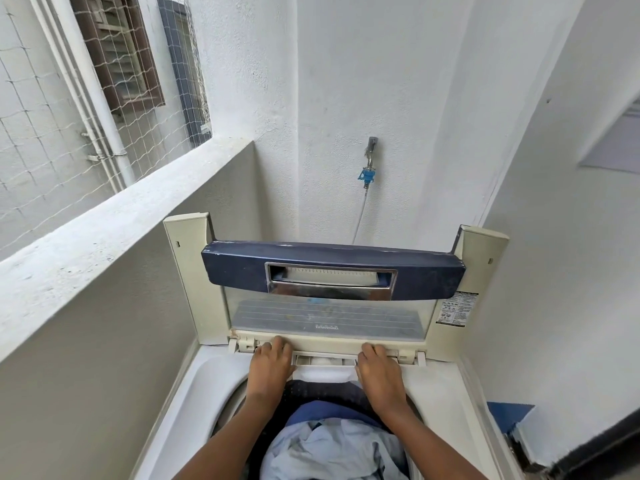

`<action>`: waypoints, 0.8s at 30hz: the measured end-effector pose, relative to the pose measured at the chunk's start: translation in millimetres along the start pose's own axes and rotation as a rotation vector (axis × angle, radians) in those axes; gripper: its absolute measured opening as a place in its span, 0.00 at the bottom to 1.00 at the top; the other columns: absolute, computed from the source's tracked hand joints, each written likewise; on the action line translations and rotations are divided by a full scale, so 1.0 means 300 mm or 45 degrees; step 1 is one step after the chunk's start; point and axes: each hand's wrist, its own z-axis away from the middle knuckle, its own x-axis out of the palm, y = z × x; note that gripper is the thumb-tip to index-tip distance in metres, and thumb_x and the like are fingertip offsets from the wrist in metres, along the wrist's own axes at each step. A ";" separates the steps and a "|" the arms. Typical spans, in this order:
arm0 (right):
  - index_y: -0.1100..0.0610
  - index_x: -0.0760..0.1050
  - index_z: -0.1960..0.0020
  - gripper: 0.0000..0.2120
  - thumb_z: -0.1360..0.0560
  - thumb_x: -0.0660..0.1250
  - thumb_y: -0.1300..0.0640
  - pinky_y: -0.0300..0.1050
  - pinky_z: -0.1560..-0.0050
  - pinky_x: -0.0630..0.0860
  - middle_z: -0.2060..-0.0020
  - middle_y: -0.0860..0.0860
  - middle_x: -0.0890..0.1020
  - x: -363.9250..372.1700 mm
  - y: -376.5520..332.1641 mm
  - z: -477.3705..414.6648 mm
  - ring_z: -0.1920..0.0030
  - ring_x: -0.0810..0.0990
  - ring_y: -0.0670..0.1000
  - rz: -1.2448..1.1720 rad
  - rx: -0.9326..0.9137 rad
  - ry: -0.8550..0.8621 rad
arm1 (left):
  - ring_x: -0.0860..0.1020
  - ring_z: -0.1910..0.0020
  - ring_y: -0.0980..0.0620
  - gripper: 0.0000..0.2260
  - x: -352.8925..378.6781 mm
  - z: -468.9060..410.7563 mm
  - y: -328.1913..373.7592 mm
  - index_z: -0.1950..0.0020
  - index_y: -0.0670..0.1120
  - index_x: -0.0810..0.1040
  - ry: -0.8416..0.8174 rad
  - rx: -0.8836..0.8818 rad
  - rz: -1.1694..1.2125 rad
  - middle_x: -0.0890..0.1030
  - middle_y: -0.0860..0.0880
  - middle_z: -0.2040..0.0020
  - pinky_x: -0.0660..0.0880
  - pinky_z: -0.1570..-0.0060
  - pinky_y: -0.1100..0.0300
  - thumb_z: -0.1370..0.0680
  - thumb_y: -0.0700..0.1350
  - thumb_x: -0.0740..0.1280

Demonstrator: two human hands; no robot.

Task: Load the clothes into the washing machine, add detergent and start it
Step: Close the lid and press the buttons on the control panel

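Note:
The top-loading washing machine stands right below me, and its folding lid with a dark blue handle is propped upright at the back. The drum holds light blue and dark blue clothes piled close to the rim. At the rear rim sits a white detergent drawer, slightly out. My left hand curls its fingers over the drawer's left end. My right hand does the same at the right end. No detergent container is in view.
A water tap with a blue hose connector is on the wall behind the machine. A low balcony wall with netting above runs along the left. A white wall closes the right side, with a blue object beside the machine.

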 end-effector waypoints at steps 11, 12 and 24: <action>0.54 0.75 0.72 0.19 0.56 0.80 0.67 0.40 0.81 0.64 0.72 0.50 0.76 0.000 0.004 -0.010 0.71 0.75 0.50 0.045 -0.080 0.061 | 0.77 0.70 0.47 0.21 0.042 -0.030 -0.028 0.65 0.46 0.77 0.103 0.046 -0.038 0.77 0.48 0.67 0.74 0.74 0.55 0.50 0.49 0.82; 0.54 0.75 0.72 0.19 0.56 0.80 0.68 0.40 0.81 0.64 0.72 0.50 0.76 -0.001 0.004 -0.011 0.71 0.75 0.50 0.050 -0.084 0.070 | 0.77 0.69 0.46 0.21 0.045 -0.031 -0.028 0.65 0.46 0.76 0.101 0.043 -0.038 0.77 0.48 0.67 0.74 0.74 0.55 0.49 0.49 0.82; 0.55 0.74 0.69 0.19 0.51 0.78 0.69 0.41 0.80 0.67 0.70 0.50 0.75 0.015 0.004 -0.019 0.70 0.75 0.50 0.105 -0.126 0.166 | 0.74 0.68 0.48 0.16 0.072 -0.038 -0.039 0.65 0.48 0.75 0.158 0.031 -0.001 0.75 0.50 0.65 0.70 0.68 0.56 0.42 0.49 0.80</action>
